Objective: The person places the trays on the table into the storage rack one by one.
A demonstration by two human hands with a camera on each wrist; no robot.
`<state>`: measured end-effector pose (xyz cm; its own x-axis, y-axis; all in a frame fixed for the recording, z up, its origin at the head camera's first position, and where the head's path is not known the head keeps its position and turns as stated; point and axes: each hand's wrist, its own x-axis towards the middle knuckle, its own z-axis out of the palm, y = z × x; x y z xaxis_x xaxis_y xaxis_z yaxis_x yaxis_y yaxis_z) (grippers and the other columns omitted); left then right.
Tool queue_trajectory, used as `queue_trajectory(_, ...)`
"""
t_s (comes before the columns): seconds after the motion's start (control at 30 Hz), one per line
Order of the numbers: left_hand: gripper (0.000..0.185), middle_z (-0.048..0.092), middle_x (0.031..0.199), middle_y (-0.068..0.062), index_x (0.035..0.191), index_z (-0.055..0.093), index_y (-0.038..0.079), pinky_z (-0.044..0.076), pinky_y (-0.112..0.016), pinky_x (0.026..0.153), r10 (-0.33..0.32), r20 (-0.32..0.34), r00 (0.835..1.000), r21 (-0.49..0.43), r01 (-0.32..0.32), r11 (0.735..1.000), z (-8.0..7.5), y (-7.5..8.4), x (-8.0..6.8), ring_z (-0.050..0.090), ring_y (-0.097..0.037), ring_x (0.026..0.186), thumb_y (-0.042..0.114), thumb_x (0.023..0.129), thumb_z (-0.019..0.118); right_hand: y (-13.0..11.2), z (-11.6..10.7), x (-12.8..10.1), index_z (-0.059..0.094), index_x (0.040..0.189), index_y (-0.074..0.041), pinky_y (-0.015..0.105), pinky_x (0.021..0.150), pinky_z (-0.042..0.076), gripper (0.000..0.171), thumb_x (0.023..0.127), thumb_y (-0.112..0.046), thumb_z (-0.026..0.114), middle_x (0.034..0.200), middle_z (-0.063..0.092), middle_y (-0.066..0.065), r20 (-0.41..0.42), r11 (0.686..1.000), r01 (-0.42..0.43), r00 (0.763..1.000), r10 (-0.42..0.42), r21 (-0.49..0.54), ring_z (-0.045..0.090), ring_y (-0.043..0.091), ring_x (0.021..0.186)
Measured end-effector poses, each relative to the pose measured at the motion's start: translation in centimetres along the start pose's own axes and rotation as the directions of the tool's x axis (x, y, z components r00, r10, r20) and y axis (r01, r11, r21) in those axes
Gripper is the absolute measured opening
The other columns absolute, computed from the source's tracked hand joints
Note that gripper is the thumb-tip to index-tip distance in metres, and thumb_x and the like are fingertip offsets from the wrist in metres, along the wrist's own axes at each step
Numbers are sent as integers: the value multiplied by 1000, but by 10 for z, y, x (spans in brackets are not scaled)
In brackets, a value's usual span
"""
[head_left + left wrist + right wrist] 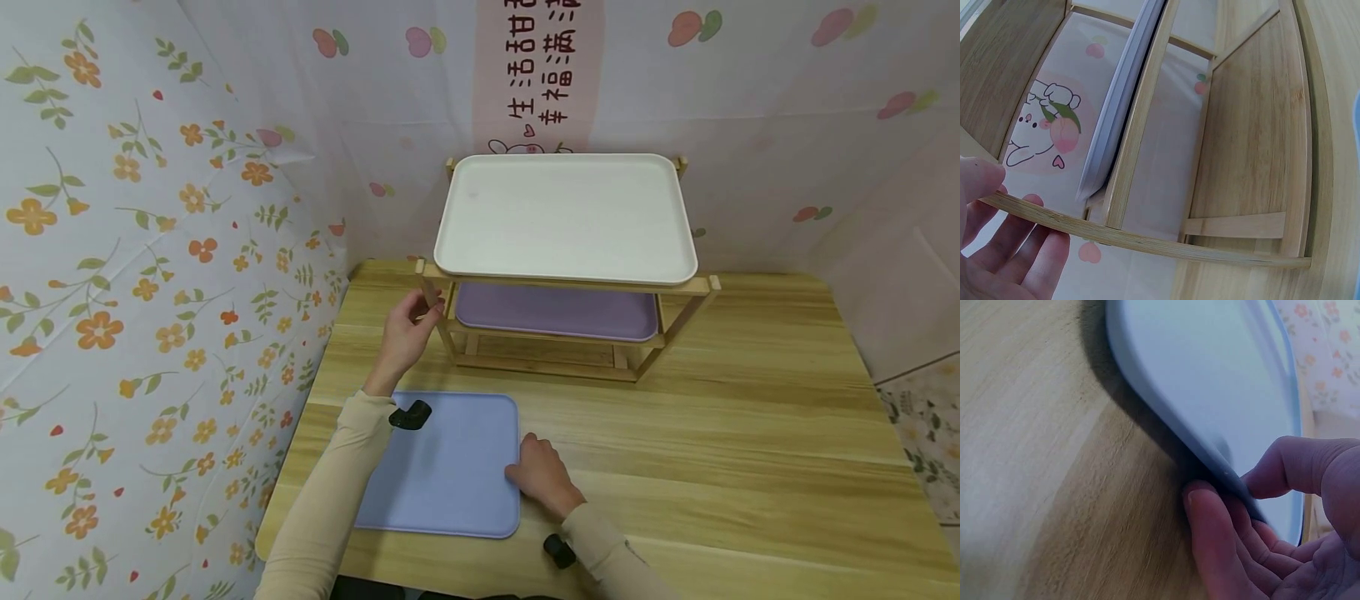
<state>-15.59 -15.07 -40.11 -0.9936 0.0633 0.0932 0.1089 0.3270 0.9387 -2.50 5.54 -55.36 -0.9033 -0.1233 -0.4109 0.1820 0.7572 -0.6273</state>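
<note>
A wooden two-tier rack (547,368) stands at the back of the table. My left hand (408,333) holds its left front post; in the left wrist view the thumb and fingers lie on either side of the wooden post (1154,245). On the rack's top lies a white tray (566,217), and a purple tray (555,312) sits on the tier below. In front, a blue tray (450,467) rests on the table, partly covered by my left forearm. My right hand (546,475) pinches its right edge, thumb above and fingers beneath in the right wrist view.
The wooden table (750,433) extends to the right of the rack. A flowered cloth (172,292) hangs along the left side, and a printed cloth (405,100) hangs behind the rack. Dark wrist cameras sit on both wrists.
</note>
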Motion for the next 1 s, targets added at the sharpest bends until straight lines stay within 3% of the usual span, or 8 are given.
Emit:
queue_trajectory(0.27, 29, 61, 121, -31, 122, 57, -8, 50, -50, 95, -2, -2, 1000, -9, 2, 1000, 0, 2, 0, 59, -39, 113, 4, 96, 55, 14, -6, -2, 48, 84, -4, 29, 43, 38, 18, 76, -12, 61, 67, 53, 7, 11, 996, -20, 1000, 19, 89, 51, 18, 48)
queue_trajectory(0.43, 28, 61, 120, -30, 121, 57, -9, 49, -50, 96, -11, -3, 1000, -19, 11, 1000, 1, 2, 0, 59, -39, 114, 4, 96, 56, 21, -9, -2, 45, 95, 0, 31, 40, 48, 23, 78, -6, 59, 69, 57, 10, 58, 959, -38, 998, 23, 280, 55, 17, 44)
queue_trajectory(0.57, 29, 62, 120, -27, 122, 57, -7, 49, -49, 96, -18, -1, 1000, -3, 18, 1000, 0, 1, -1, 59, -37, 114, 5, 96, 55, 28, -9, -2, 42, 107, 4, 34, 46, 54, 31, 80, -1, 57, 78, 59, 12, 126, 881, -44, 992, -18, 471, 59, 17, 54)
queue_trajectory(0.77, 28, 62, 120, -28, 122, 58, -6, 49, -49, 96, -16, 4, 1000, -6, 16, 1000, -1, 1, 0, 59, -38, 114, 5, 96, 55, 44, -9, -1, 37, 120, 10, 40, 55, 57, 40, 84, 1, 52, 89, 57, 14, 231, 723, -48, 960, -157, 689, 62, 19, 69)
queue_trajectory(0.87, 28, 62, 120, -28, 122, 58, -6, 49, -49, 96, -15, 3, 1000, -6, 15, 1000, 0, 1, 0, 59, -37, 113, 5, 96, 55, 53, -10, 0, 35, 122, 11, 45, 61, 58, 43, 84, 3, 51, 98, 60, 16, 266, 646, -61, 937, -225, 761, 64, 21, 79)
queue_trajectory(1.0, 28, 61, 121, -29, 122, 58, -7, 49, -50, 96, -12, 5, 1000, -5, 13, 1000, 0, 0, 0, 59, -38, 113, 6, 96, 56, 64, -12, 0, 35, 123, 12, 46, 64, 58, 43, 83, 6, 51, 101, 62, 13, 282, 572, -82, 920, -271, 816, 66, 22, 85)
